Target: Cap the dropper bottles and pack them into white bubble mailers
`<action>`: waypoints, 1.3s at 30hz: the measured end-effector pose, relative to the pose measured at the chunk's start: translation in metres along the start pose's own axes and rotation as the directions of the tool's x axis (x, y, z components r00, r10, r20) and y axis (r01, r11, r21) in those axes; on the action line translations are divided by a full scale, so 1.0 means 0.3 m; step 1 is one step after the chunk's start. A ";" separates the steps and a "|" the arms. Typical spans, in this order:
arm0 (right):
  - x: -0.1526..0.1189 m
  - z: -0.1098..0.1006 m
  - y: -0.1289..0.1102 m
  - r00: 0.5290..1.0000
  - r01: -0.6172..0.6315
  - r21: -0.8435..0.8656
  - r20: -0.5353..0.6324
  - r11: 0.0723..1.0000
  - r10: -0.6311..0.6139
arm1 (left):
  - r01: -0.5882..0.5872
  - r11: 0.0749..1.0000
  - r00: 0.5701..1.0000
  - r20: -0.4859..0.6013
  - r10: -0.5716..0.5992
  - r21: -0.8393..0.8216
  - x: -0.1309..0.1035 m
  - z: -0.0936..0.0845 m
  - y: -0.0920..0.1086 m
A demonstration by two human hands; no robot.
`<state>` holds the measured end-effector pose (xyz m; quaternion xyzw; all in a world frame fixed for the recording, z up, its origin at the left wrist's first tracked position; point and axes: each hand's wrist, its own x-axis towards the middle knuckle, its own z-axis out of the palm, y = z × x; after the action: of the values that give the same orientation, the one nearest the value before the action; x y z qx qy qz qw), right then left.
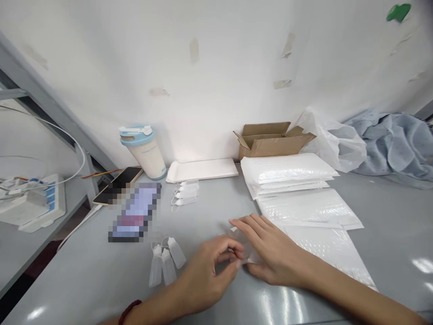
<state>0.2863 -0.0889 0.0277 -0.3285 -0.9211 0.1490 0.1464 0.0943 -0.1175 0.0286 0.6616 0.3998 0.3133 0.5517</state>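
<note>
My left hand (pixel 214 271) is curled, its thumb and fingertips pinching the edge of a thin clear plastic piece (pixel 247 249). Opposite it, my right hand (pixel 270 253) bends over the same plastic with thumb and fingers around it. Much of this plastic is covered by my fingers, so its exact kind cannot be made out. Beside my left hand lie several small translucent squeeze bottles (pixel 168 266) with looped cap strings. Farther back rests a second group of little bottles (pixel 187 193). White bubble mailers (pixel 291 171) are stacked past my right hand, the lower ones partly under my forearm.
Along the wall stand a cream tumbler with a blue lid (pixel 144 153), a flat white packet (pixel 204 170) and an open cardboard box (pixel 274 140). Two phones, one dark (pixel 118 185) and one pixelated (pixel 137 212), lie left. A plastic bag (pixel 333 140) and blue-grey cloth (pixel 389 144) sit right.
</note>
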 end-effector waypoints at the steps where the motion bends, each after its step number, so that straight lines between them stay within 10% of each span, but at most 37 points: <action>1: 0.000 0.000 -0.001 1.000 0.004 0.003 0.009 1.000 -0.004 | -0.011 1.000 1.000 -0.025 0.011 -0.010 0.003 0.000 -0.005; 19: 0.015 0.019 -0.008 0.997 0.080 -0.041 0.012 0.996 -0.080 | -0.006 1.000 0.998 -0.065 0.004 -0.026 0.003 -0.015 -0.029; 39: -0.044 -0.101 0.045 0.955 -0.205 -0.211 0.172 0.956 0.243 | -0.084 0.826 0.994 -0.009 0.107 0.557 0.002 -0.015 -0.036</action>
<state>0.3148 -0.0820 0.0480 -0.4273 -0.8977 0.1072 0.0049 0.0887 -0.1141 0.0188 0.8062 0.4508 0.2239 0.3110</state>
